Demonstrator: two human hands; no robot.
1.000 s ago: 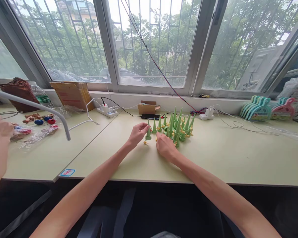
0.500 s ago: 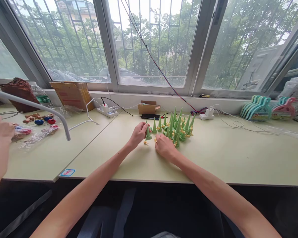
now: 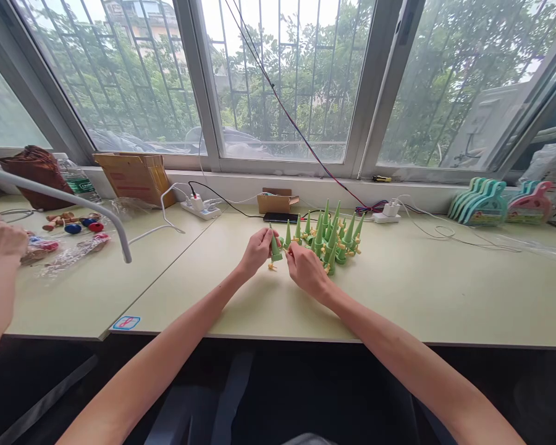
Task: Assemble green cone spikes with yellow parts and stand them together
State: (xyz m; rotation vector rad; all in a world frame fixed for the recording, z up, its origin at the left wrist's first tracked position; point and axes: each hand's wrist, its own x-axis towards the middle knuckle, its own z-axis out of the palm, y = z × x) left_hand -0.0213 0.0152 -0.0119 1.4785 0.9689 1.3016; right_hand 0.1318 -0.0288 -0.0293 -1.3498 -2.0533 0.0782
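In my left hand (image 3: 258,250) a green plastic plant watering spike (image 3: 275,248) stands nearly upright, point up, gripped between thumb and fingers. My right hand (image 3: 306,266) is closed in a pinch beside the spike's base. A small yellow valve (image 3: 286,250) shows at its fingertips, partly hidden; whether it touches the spike I cannot tell. On the table just below the held spike lies another yellow valve (image 3: 272,266). Behind and right of my right hand stand several green spikes (image 3: 332,238), points up, many with yellow valves at their bases.
Behind the spikes are a black phone (image 3: 280,217) and a small open cardboard box (image 3: 277,202). Power strips (image 3: 201,210) with cables lie along the window side. A lamp arm (image 3: 74,199) crosses the left, near another person's hand (image 3: 2,238). Teal dustpan-like items (image 3: 482,203) stand right.
My right hand has moved up and slightly left, bringing the yellow valve close to the spike's base. The spike in my left hand has tilted slightly and shifted a little left.
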